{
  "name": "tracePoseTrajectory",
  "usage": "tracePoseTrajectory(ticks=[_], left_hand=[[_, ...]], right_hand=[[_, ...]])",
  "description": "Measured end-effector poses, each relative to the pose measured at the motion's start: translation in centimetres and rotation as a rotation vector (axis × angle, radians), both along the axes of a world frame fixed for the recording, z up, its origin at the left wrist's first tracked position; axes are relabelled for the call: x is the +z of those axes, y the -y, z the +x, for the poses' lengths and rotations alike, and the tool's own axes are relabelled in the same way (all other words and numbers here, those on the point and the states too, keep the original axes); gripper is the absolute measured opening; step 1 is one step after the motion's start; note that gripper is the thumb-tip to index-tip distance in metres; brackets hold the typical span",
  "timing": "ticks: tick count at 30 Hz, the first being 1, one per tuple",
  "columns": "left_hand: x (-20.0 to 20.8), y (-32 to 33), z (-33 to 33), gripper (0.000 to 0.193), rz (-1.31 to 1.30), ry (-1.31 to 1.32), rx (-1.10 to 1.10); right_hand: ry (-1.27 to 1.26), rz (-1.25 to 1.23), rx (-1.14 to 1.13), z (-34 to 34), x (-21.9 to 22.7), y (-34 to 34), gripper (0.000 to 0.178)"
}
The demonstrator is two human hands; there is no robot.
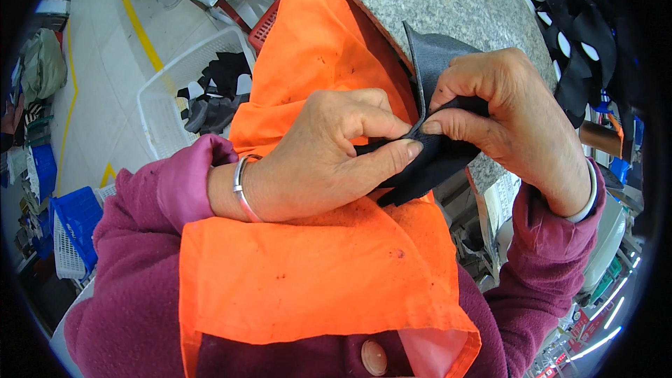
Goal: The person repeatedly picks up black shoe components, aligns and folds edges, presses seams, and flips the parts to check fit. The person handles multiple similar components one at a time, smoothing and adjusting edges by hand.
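left hand [318, 157] + right hand [514, 108] both pinched on black fabric piece [427, 161] | risk: thin fingertip pinch slips, piece drops onto orange apron [315, 266]

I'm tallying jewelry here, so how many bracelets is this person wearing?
2. A silver bangle on the left wrist, by the rolled-up purple sleeve, and a pale one on the right wrist, partly hidden. Sleeves may hide more.
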State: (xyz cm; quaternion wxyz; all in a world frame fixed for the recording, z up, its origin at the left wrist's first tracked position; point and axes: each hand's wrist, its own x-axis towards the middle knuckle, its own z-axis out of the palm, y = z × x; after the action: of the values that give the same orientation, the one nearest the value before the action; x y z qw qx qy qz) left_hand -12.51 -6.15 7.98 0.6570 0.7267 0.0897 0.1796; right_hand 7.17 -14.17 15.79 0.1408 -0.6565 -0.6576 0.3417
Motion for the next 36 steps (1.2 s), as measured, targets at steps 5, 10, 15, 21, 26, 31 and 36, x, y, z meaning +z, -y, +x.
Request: tracePoseTrajectory(ticks=[5,10,15,21,26,31,36], left_hand=[[0.2,-0.1,0.1,0.007,0.004,0.015,0.068],[0.4,-0.1,0.0,0.008,-0.043,0.01,0.058],[0.5,-0.1,0.1,0.015,-0.063,0.021,0.06],[0.6,-0.6,-0.2,0.02,-0.046,0.002,-0.013],[0.3,-1.3,0.8,0.017,0.032,0.125,-0.026],[1.0,-1.9,1.2,0.014,-0.055,-0.062,-0.06],[1.0,-2.1,1.4,0.01,-0.019,-0.045,-0.041]], right_hand=[[-0.021,0.044,0.016,0.5,-0.1,0.0,0.019],[-0.093,-0.022,-0.017,0.8,0.0,0.1,0.016],[-0.106,0.02,-0.063,0.6,-0.1,0.3,0.017],[-0.109,0.147,-0.051,0.5,-0.5,0.3,0.017],[-0.089,0.15,-0.095,0.4,-0.3,0.6,0.016],[-0.093,0.119,-0.144,0.0,-0.3,0.6,0.015],[-0.106,0.044,-0.23,0.3,0.2,1.0,0.017]])
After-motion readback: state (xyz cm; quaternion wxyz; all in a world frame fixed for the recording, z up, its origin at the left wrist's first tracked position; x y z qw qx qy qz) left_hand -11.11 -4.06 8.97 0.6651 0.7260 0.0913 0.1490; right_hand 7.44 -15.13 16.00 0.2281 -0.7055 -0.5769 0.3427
